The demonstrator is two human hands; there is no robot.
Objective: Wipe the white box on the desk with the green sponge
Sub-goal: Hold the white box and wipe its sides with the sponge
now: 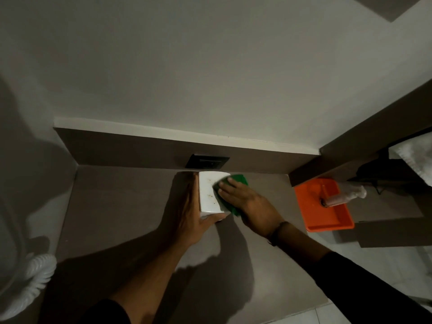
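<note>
The white box (208, 192) stands on the brown desk (121, 206) close to the back wall, with small brown specks on its top. My left hand (189, 213) grips it along its left side, thumb wrapped around the near end. My right hand (247, 202) lies flat on the green sponge (240, 180), pressing it onto the right part of the box's top. Part of the sponge sticks out past my fingers toward the wall and below my palm.
A black wall socket (207, 162) sits just behind the box. An orange tray (327, 216) with a clear bottle (346, 195) across it lies to the right. A white corrugated hose (35, 274) hangs at the left edge. White cloth (413, 155) is at far right.
</note>
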